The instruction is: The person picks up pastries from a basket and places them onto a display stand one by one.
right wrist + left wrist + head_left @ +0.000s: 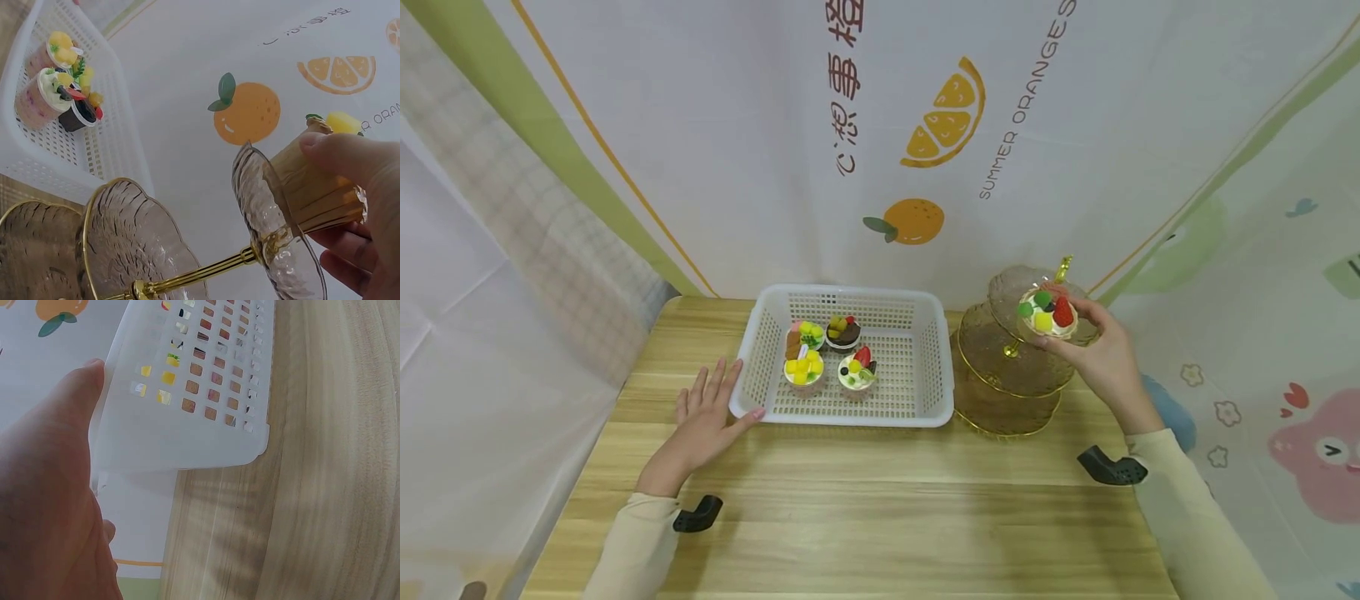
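Note:
My right hand [1103, 354] grips a toy cupcake [312, 187] by its pleated paper wrapper, with the thumb on one side and fingers on the other. White cream, a strawberry and green and yellow fruit pieces top it. The cupcake is at the top tier of a clear, gold-rimmed three-tier stand [992, 367]; whether its base touches the plate I cannot tell. At the left front corner of a white plastic basket [850, 422], my left hand [700, 429] lies with fingers spread, the thumb touching the rim. Several dessert cups [857, 375] stand in the basket's left half.
Basket and stand are side by side on a wood-grain table [865, 508], near its back edge. Behind hangs a white curtain [760, 183] with orange prints. Patterned cloth [1262, 333] hangs at the right.

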Motion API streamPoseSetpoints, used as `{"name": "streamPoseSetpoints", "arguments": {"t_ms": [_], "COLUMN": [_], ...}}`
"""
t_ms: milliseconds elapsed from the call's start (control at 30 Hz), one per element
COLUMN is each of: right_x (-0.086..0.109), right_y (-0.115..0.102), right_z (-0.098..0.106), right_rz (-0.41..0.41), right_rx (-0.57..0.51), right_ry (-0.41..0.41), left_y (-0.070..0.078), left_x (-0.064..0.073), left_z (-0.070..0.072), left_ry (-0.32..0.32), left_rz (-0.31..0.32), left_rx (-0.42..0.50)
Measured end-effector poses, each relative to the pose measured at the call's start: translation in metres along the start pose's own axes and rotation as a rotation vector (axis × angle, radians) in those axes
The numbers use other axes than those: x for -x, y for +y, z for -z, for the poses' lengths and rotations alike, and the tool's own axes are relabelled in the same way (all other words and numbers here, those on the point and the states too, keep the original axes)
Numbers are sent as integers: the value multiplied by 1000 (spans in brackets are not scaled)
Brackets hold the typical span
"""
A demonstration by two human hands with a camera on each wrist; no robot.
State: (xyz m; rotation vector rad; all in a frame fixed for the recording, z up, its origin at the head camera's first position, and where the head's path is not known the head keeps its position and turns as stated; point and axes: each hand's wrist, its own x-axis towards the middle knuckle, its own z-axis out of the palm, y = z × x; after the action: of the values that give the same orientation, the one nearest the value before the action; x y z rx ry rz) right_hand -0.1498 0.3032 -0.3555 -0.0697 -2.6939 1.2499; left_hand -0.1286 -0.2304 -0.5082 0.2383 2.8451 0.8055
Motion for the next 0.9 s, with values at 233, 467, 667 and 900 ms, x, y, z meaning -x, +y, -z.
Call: {"name": "streamPoseSetpoints", "arguments": {"t_ms": [233,467,667,900], "right_x": [-4,-6,-6,-6], "right_y": [5,11,12,13], "right_z": [0,-1,-2,-3], "right_rz": [1,24,9,3], "right_rx": [10,31,50,75], "right_ry": [-21,-17,-23,-50], "left_y": [-1,-1,0,-1], "left_x": [-1,-1,0,0], "left_z": [0,0,0,-1], "left_ry": [0,0,1,-1], "left_rz": [2,-1,-4,-3], "left_rx": [-2,4,-1,1]}}
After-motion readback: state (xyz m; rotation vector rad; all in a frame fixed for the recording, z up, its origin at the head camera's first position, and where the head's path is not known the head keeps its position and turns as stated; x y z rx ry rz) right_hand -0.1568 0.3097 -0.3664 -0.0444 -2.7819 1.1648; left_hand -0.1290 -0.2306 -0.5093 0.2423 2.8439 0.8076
